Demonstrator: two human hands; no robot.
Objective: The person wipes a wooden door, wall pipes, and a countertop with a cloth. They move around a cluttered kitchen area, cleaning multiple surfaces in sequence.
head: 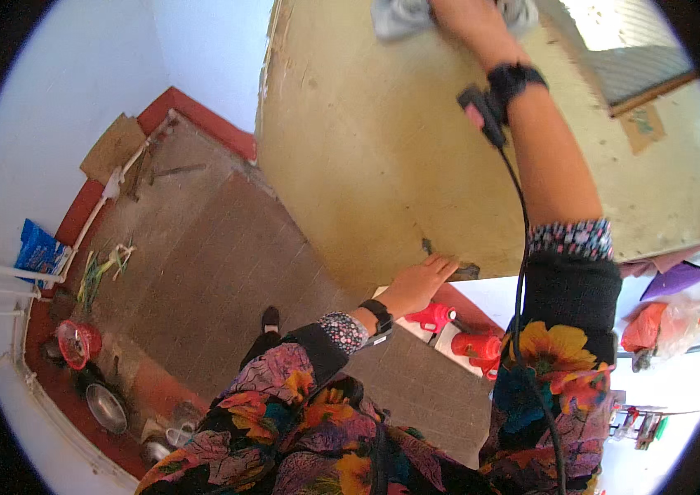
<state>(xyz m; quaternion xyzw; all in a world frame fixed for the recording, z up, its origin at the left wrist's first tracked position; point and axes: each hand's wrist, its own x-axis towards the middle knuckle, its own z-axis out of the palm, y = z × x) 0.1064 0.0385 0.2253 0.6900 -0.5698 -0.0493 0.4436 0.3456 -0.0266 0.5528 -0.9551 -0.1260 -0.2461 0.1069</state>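
A yellow-painted door panel (pixel 350 124) fills the upper middle of the view, its face stained and marked. At the top, my right hand (pixel 467 18) presses a grey-and-white cloth (pixel 399 18) against that face. The picture's rim cuts off its fingertips, and the hand is slightly blurred. My left hand (pixel 415 284) holds the door's near edge, fingers laid over the face beside a dark metal latch (pixel 467 271); its thumb is hidden. A glass pane (pixel 647 68) in a wooden frame is set into the panel at upper right.
Red vacuum flasks (pixel 476 344) stand just below my left hand. A black cable (pixel 523 247) hangs along my right arm. Green onions (pixel 99 272), a red basket (pixel 77 343) and a metal basin (pixel 106 408) lie along the left wall, near white pipes (pixel 87 223). Plastic bags (pixel 665 328) hang at right.
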